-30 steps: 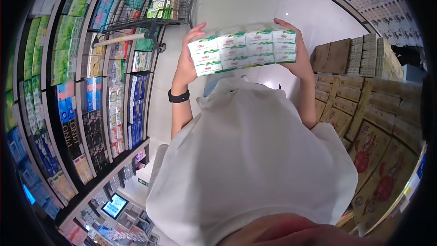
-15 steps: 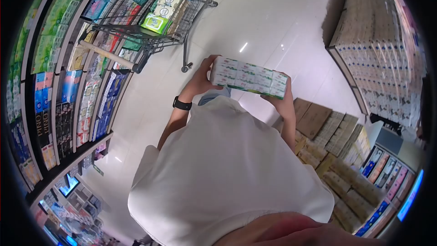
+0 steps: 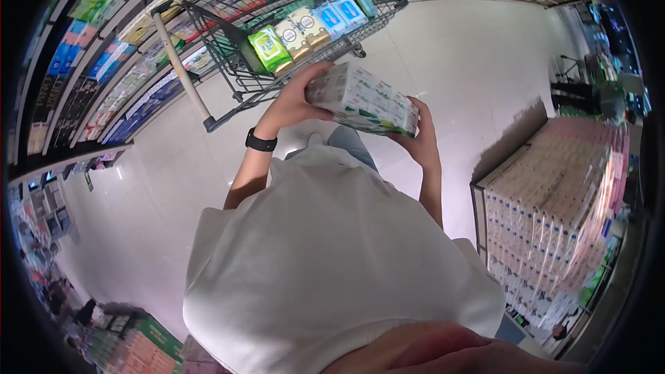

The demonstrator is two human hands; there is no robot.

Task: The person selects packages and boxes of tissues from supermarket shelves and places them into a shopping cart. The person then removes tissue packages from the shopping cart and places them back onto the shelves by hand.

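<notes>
Between my two hands is a multi-pack of tissues [image 3: 374,100], wrapped in clear film, white with green and red print. My left hand [image 3: 294,102] grips its left end and wears a black wristband. At the right end, the fingers of my right hand [image 3: 422,140] are closed around the lower corner. The pack is tilted, so its left end face shows. Just beyond it stands a wire shopping cart [image 3: 228,73]. Inside lie a green wipes pack [image 3: 269,48], beige packs [image 3: 303,31] and blue packs [image 3: 339,16].
Shelves of packaged paper goods [image 3: 104,73] run along the left and far side. On the right stands a large stack of wrapped packs [image 3: 533,208]. Pale shiny floor [image 3: 457,48] lies between them. More stacked goods [image 3: 138,346] are at the lower left.
My view has turned right, bringing the cart and far shelves further into sight. The tissue pack has tilted, exposing its left end, and is now closer to the cart. Both hands keep their hold.
</notes>
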